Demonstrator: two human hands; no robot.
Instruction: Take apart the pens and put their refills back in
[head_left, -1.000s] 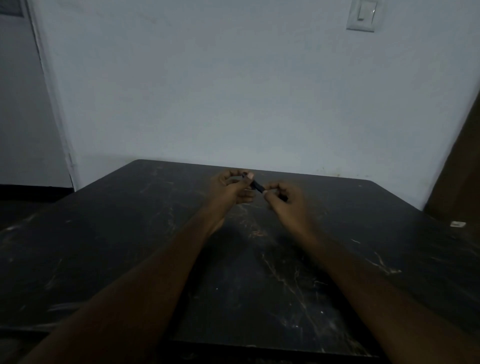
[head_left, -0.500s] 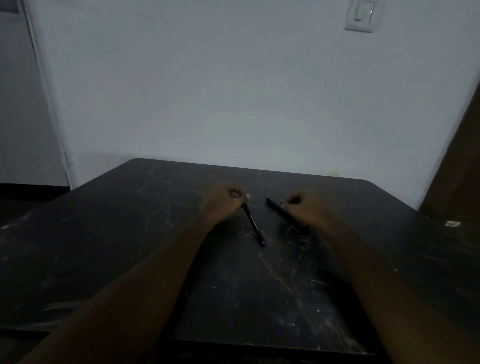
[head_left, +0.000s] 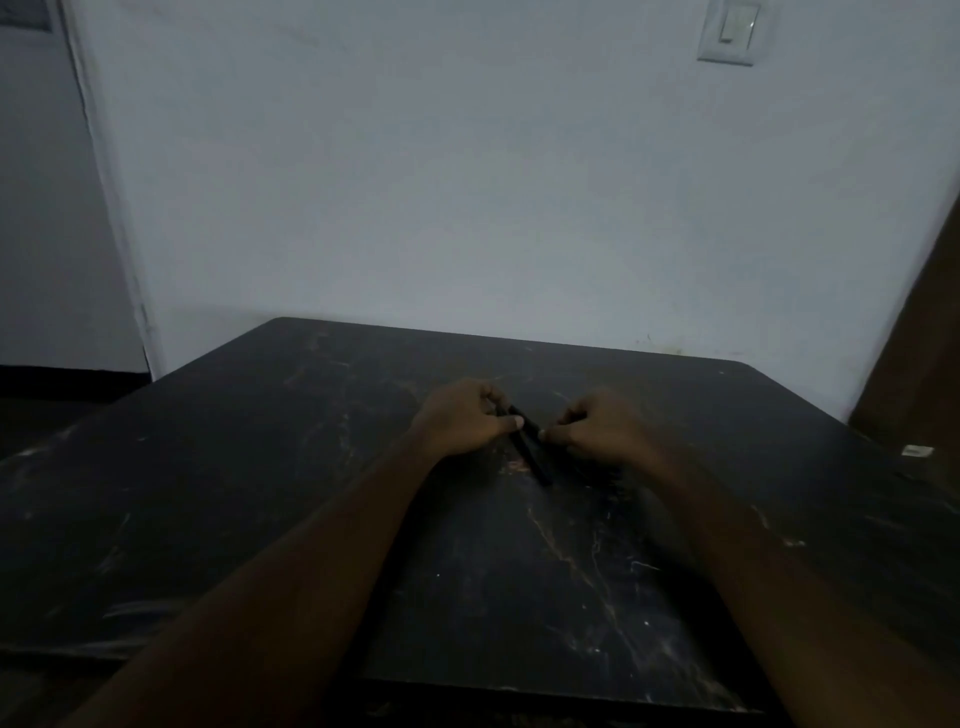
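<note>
The left hand grips the pen near its top; the right hand pinches it too (it is dark); best to hold tight and pull straight.

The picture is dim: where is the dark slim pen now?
In the head view, the dark slim pen is near the middle of the black marbled table, pinched at its far end between the left hand and the right hand.

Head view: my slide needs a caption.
Left hand and right hand hold dark pen parts close together at a black marbled table.
</note>
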